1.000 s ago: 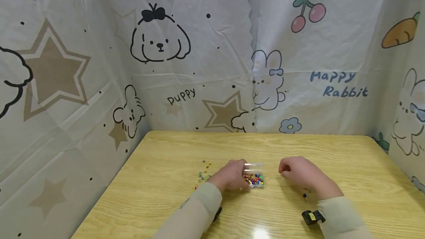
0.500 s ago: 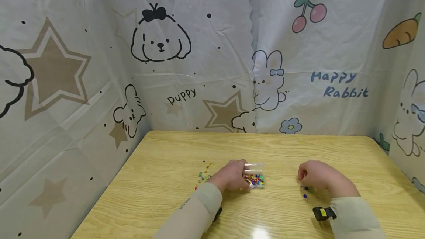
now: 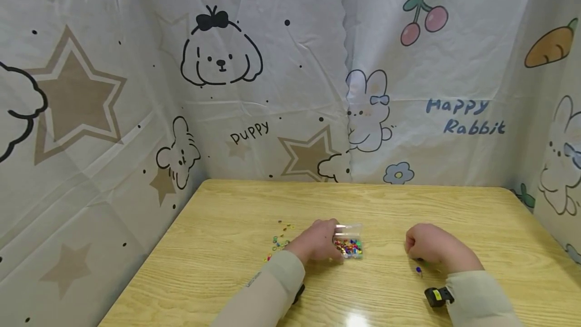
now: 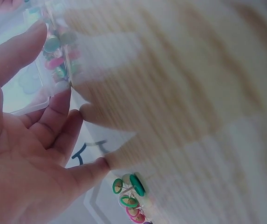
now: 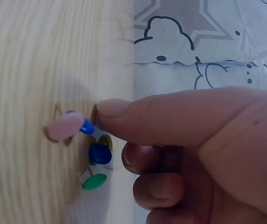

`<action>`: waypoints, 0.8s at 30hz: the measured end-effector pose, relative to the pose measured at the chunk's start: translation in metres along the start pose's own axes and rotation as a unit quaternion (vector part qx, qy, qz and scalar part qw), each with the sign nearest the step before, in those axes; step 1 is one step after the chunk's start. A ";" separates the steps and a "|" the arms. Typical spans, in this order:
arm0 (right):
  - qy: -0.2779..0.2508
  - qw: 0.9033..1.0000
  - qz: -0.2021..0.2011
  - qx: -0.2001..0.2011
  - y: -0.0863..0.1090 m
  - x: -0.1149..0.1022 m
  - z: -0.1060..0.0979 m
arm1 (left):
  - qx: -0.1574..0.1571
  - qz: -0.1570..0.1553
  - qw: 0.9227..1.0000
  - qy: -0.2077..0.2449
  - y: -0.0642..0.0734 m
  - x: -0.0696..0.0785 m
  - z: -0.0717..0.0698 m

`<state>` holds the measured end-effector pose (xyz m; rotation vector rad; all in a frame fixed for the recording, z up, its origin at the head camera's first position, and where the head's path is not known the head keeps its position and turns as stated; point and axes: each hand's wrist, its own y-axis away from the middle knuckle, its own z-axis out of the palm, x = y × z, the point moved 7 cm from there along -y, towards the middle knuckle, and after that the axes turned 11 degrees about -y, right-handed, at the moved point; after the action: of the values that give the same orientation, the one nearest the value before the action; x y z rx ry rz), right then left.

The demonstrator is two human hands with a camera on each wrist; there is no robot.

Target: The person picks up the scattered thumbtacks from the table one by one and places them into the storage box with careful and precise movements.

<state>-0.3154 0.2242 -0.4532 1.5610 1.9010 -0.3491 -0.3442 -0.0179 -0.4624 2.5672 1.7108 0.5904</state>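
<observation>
My left hand (image 3: 317, 240) holds a small clear plastic box (image 3: 348, 229) from its left side, thumb near and fingers beyond. Inside lie many colourful thumbtacks (image 3: 348, 247), and the clear lid is raised. In the left wrist view, the left hand (image 4: 35, 140) has its thumb and fingers around the box (image 4: 47, 100). At the right, my right hand (image 3: 428, 243) is low over a few loose thumbtacks. The right wrist view shows its thumb extended and other fingers curled, the thumb tip close beside a pink thumbtack (image 5: 67, 126) and a dark blue thumbtack (image 5: 100, 154). Whether it pinches one is hidden.
More loose thumbtacks (image 3: 278, 241) are scattered left of the left hand. A green thumbtack (image 5: 95, 181) lies by the right hand, and a blue one (image 3: 418, 270) lies nearer me. The wooden table (image 3: 218, 286) meets a printed cloth (image 3: 254, 90) behind.
My right hand has moved right, away from beside the box, and come down over the loose thumbtacks. The left hand and the box have stayed in place.
</observation>
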 end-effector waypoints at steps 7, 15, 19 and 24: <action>0.006 1.000 -0.021 0.006 -0.002 -0.014 0.001 | 0.004 0.003 1.000 0.009 0.000 0.000 -0.002; -0.004 0.997 -0.080 -0.002 -0.006 -0.045 0.014 | 0.003 0.003 1.000 0.007 0.000 0.000 -0.001; -0.012 0.995 -0.099 -0.003 -0.010 -0.055 0.023 | 0.004 0.005 1.000 0.013 0.000 0.000 -0.001; -0.007 0.993 -0.116 0.016 -0.015 -0.062 0.030 | 0.004 0.007 1.000 0.014 0.001 0.000 0.000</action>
<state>-0.3152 0.1552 -0.4398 1.3567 2.0799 -0.4908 -0.3439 -0.0183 -0.4620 2.5905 1.7096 0.6224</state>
